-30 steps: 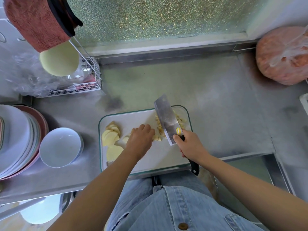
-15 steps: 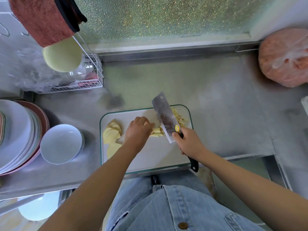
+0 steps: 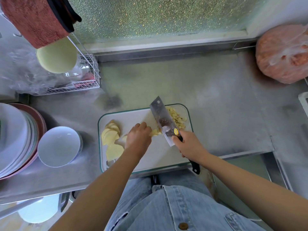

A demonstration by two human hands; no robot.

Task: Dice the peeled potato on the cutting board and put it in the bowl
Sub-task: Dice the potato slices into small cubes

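Head view: cleaver (image 3: pixel 164 120) has cut potato strips (image 3: pixel 155 132) shorter.

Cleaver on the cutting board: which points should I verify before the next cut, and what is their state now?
1. Right hand grips cleaver handle: ok.
2. Left hand holds potato strips beside the blade: ok.
3. Left fingers clear of blade: cannot tell, tips hidden.
4. Diced pile lies right of blade, on cutting board: ok.
5. Bowl stands empty, left of board: ok.
6. All potato diced: not ok, slices lie uncut.
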